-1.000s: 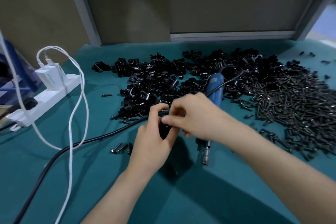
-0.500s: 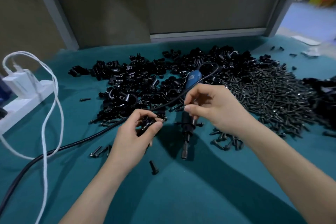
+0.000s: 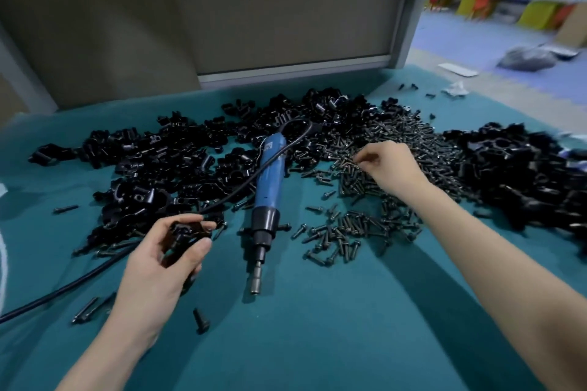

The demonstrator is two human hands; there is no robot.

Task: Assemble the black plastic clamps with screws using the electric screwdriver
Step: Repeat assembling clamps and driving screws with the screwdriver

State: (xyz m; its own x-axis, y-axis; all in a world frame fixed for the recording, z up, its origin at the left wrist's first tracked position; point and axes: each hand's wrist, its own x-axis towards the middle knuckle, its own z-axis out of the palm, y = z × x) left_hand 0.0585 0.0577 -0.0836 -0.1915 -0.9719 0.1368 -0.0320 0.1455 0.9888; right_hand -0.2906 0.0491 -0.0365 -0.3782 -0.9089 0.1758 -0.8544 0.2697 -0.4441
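Observation:
My left hand holds a black plastic clamp between thumb and curled fingers, low over the teal table. The blue electric screwdriver lies flat just right of it, bit pointing toward me, untouched. My right hand reaches into the pile of dark screws, fingertips pinched together at the screws; whether a screw is caught between them is hidden. A large heap of loose black clamps spreads behind the left hand.
A black cable runs from the screwdriver across the table to the left edge. A second heap of black parts sits at the far right. Stray screws lie near me. A grey partition stands behind the table.
My right hand left the clamp and moved right into the screw pile. The left hand kept the clamp and lowered slightly. The view turned to the right.

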